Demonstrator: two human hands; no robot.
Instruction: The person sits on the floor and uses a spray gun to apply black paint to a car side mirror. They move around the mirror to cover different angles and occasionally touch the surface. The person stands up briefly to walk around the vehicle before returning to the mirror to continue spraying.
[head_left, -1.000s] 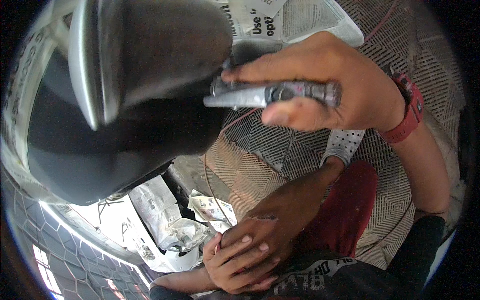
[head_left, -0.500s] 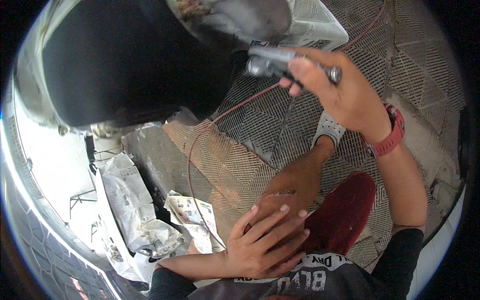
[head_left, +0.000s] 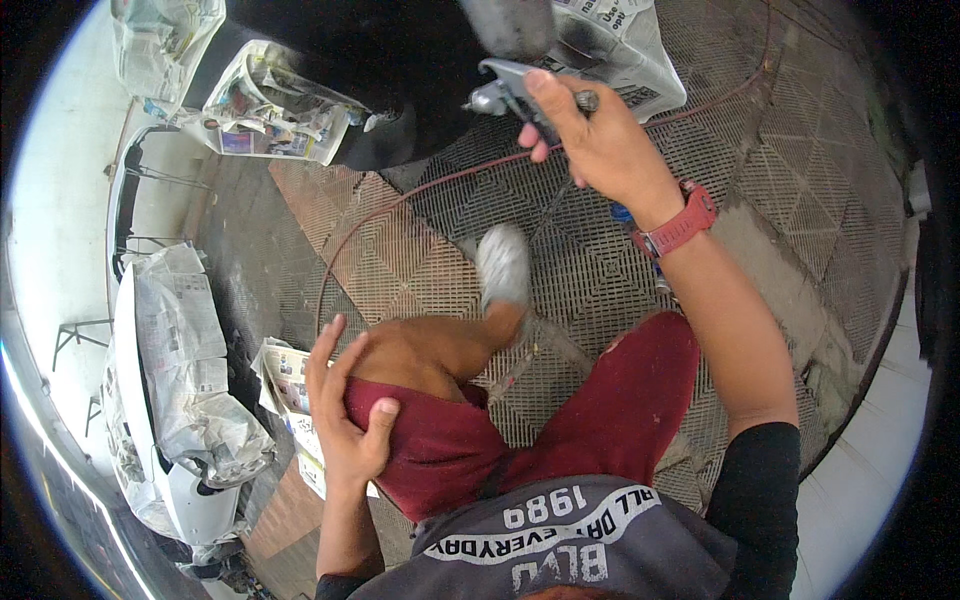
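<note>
My right hand, with a red watch on its wrist, is wrapped round the handle of a silver spray gun. The gun's nozzle points left, toward a glossy black panel at the top; I see a gap between nozzle and panel. Above the gun is a greyish cup, blurred and cut by the dark rim. My left hand rests on my bent left knee, fingers spread and holding nothing.
Newspaper masks the panel's left part, and more sheets lie to its right. A reddish hose curves over the slotted floor tiles. At left stands a white vehicle part covered with newspaper, by loose papers.
The view has shifted, and more of the masked panel shows. My right hand with the spray gun sits slightly higher and left. My left hand has moved left on my knee.
</note>
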